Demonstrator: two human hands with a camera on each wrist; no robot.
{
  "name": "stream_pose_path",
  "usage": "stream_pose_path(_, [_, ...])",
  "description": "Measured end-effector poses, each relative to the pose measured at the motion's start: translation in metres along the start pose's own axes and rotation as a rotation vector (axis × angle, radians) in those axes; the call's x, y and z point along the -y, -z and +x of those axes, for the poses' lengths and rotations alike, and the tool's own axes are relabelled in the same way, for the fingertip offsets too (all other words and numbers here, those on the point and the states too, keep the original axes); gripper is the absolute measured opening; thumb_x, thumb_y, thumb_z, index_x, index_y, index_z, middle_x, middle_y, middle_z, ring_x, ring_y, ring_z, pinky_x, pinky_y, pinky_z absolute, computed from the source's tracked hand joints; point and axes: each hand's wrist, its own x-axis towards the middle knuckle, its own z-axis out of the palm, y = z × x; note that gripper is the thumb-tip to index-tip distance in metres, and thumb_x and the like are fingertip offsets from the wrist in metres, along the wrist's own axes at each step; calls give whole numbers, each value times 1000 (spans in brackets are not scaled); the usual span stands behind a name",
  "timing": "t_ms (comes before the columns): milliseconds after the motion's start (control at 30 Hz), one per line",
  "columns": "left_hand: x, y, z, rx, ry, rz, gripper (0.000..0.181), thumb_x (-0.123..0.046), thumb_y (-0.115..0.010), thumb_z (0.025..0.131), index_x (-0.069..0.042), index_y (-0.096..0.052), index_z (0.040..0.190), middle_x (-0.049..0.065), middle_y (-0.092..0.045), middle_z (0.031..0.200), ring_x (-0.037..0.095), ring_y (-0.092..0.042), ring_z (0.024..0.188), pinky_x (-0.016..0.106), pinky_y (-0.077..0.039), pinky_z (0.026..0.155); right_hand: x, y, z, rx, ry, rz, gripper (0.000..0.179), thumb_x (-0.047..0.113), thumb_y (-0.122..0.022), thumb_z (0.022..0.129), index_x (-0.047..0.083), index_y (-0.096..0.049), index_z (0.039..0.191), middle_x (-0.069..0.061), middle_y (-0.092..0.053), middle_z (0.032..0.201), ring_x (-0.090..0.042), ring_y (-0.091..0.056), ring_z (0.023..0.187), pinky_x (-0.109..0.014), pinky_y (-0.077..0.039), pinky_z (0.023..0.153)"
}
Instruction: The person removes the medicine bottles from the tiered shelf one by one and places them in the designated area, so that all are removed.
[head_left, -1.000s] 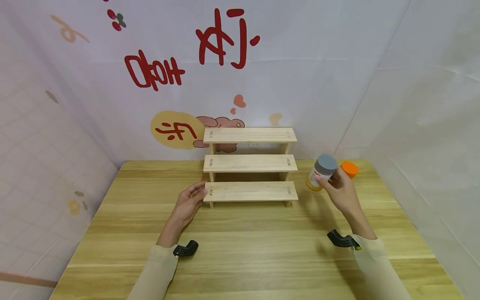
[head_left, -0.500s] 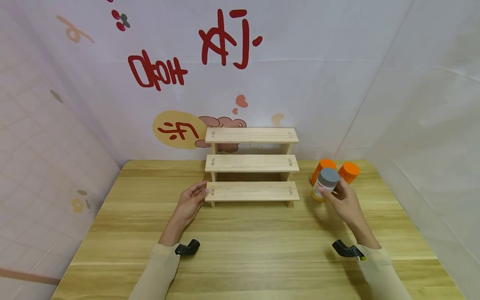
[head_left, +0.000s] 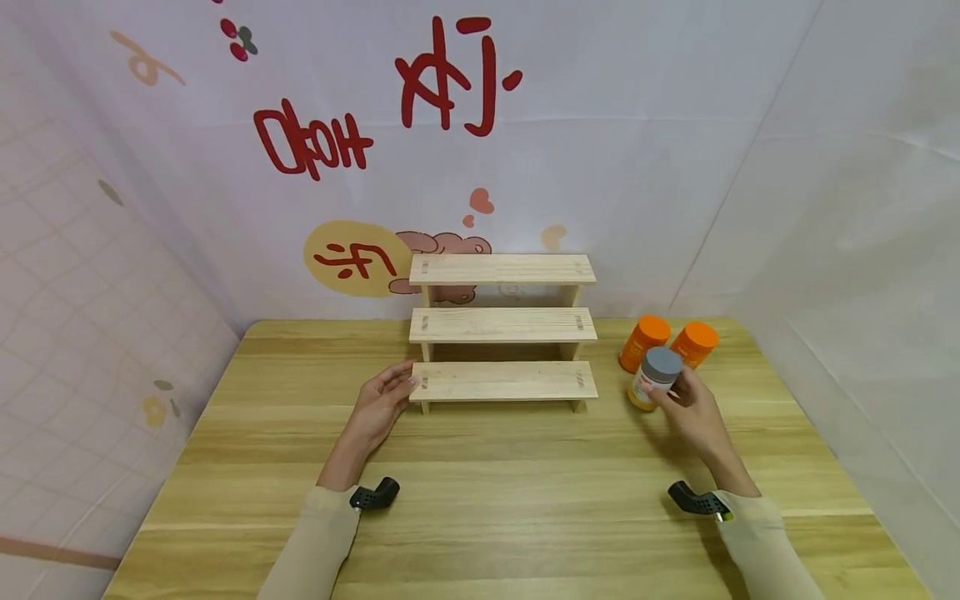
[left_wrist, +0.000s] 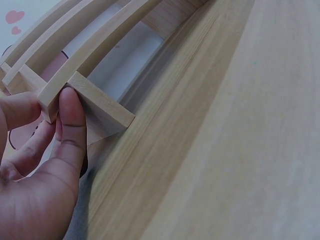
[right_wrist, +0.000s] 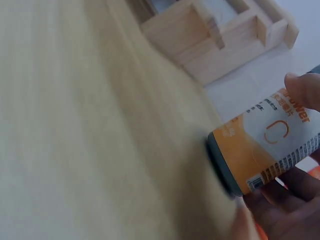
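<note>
A three-tier wooden step rack (head_left: 504, 381) stands at the middle of the back of the table. My left hand (head_left: 380, 406) is at its left side and pinches the end of the lowest board (left_wrist: 54, 95) between thumb and fingers. To the right of the rack, my right hand (head_left: 693, 408) grips a supplement bottle (head_left: 654, 379) with a grey cap and a white and orange label (right_wrist: 272, 137). The bottle is upright, low over the table, its far side hidden by the fingers. Close behind it stand two orange bottles, one at the left (head_left: 645, 342) and one at the right (head_left: 697, 342).
The wood-grain table (head_left: 487, 500) ends at a white back curtain (head_left: 637, 167) with red characters and printed shapes. Pale side curtains (head_left: 862, 292) close in on the left and right. Each wrist carries a black mount, such as the left one (head_left: 375, 494).
My right hand has brought the grey-capped bottle down and toward the front right, uncovering the left orange bottle behind it. The left hand stays at the rack.
</note>
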Motion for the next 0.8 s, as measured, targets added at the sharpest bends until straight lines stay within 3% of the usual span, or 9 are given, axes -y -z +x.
stream_pose_path(167, [1, 3, -1, 12, -9, 2, 51, -8, -60, 104, 0, -44, 152, 7, -53, 125, 10, -60, 101, 21, -56, 79, -12, 0, 2, 20, -9, 8, 60, 29, -68, 100, 10, -43, 152, 5, -57, 133, 13, -50, 117, -2, -41, 94])
stream_pose_path(333, [2, 1, -1, 21, -22, -15, 52, -7, -61, 103, 1, -44, 151, 4, -56, 121, 9, -61, 100, 21, -56, 78, -17, 2, 2, 27, 32, -1, 58, 25, -68, 101, 9, -44, 151, 15, -57, 128, 13, -51, 116, -3, -42, 94])
stream_pose_path(500, [0, -1, 2, 69, -22, 2, 51, -8, -60, 104, 1, -44, 152, 5, -59, 119, 10, -64, 98, 23, -58, 78, -15, 8, -5, 33, 41, -65, 57, 23, -68, 101, 6, -43, 149, -5, -58, 133, 15, -49, 114, -3, -43, 93])
stream_pose_path(633, [-7, 10, 2, 102, -21, 106, 48, -14, -55, 107, -1, -44, 152, 11, -59, 123, 14, -67, 98, 28, -61, 82, -9, 11, -10, 46, 28, -132, 61, 29, -69, 100, 4, -41, 149, -19, -56, 138, 16, -45, 114, -4, -44, 95])
stream_pose_path(800, [-20, 33, -9, 112, -14, 227, 48, -21, -52, 109, 1, -45, 151, 24, -60, 126, 21, -70, 100, 35, -62, 88, 1, 26, -21, 16, 78, -223, 68, 27, -71, 99, 4, -37, 154, -24, -56, 141, -4, -55, 122, 0, -41, 95])
